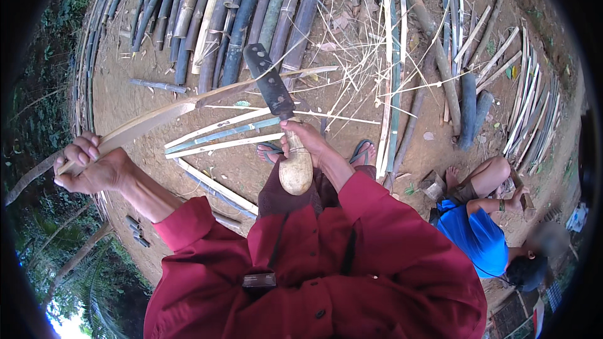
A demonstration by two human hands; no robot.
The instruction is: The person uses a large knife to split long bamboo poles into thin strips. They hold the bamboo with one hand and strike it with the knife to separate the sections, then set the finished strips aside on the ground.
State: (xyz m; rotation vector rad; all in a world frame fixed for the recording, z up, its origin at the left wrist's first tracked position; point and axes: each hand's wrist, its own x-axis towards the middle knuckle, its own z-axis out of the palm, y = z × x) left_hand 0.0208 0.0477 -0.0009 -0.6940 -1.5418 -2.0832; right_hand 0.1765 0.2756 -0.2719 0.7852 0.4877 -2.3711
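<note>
My left hand (94, 164), out at the left, is closed around one end of a long split bamboo strip (146, 127). The strip slants up to the right, broad and pale near the hand and thinner toward its far end. In front of my body, my right hand (309, 141) grips a large knife (271, 86) by its bulbous wooden handle. Its dark blade has several round holes and points up and slightly left. Blade and strip cross in the picture; whether they touch, I cannot tell. Split bamboo lengths (220, 130) lie on the ground just beyond my feet.
Dark bamboo poles (254, 16) lie side by side at the far side. Thin shavings (352, 75) tangle right of them, beside long split pieces (394, 88). More strips (531, 103) are stacked at right. A person in a blue shirt (472, 232) sits at the lower right.
</note>
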